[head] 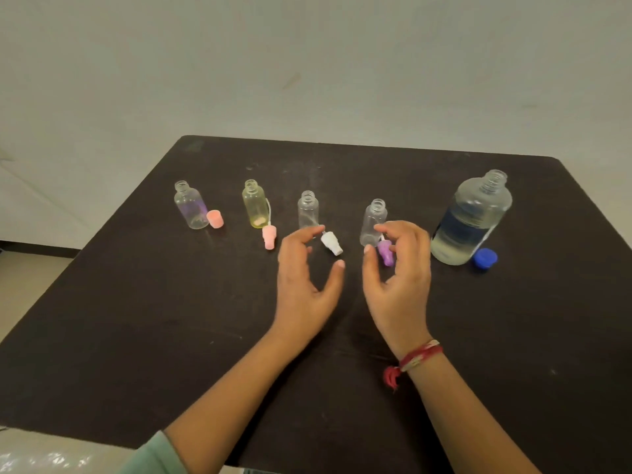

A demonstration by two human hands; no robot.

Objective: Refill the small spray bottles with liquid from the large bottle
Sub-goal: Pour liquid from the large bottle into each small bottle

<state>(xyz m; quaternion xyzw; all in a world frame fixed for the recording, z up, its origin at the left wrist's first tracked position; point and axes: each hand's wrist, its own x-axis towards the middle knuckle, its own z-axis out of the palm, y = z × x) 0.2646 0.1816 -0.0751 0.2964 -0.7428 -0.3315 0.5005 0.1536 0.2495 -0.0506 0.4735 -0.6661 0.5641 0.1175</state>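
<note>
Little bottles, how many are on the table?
4, standing in a row, all open: the purple-tinted bottle far left, the yellow bottle next, a clear bottle behind the left hand, another clear one by the right hand. None seems hidden.

No text, label, brand, number or sign can be read anywhere. The large bottle (472, 218) at the right of the tabletop (136, 319) is bare clear plastic with no label showing, and the four small spray bottles in the row to its left are unmarked as well. The blue cap (485, 258) beside the large bottle bears no legible print.
</note>
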